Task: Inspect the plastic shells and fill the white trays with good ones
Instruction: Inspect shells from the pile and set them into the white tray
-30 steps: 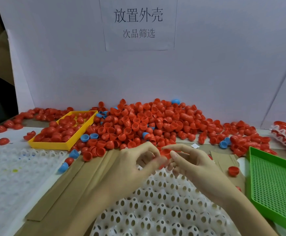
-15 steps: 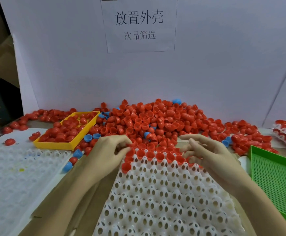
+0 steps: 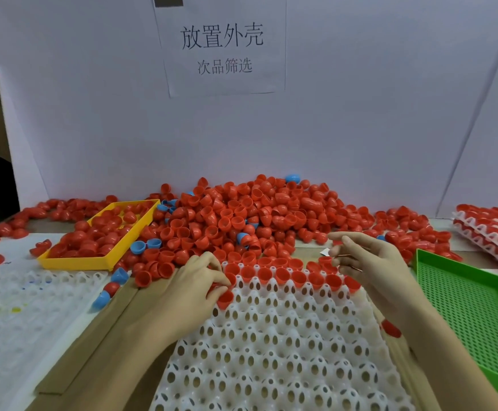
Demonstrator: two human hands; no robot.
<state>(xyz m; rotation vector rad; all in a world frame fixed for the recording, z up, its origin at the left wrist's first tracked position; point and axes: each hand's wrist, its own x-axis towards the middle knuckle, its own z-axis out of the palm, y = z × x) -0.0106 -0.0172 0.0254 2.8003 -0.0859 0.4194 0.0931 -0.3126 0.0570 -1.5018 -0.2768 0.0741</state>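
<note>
A person's left hand (image 3: 196, 281) pinches a red shell (image 3: 225, 298) at the white tray (image 3: 274, 345)'s far-left corner; the right hand (image 3: 366, 262) hovers above the tray's far edge, fingers loosely spread, holding nothing.

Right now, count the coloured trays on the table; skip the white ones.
2. The yellow tray sits at left, holding red shells; the green mesh tray lies at the right edge, partly cut off. No others show.
</note>
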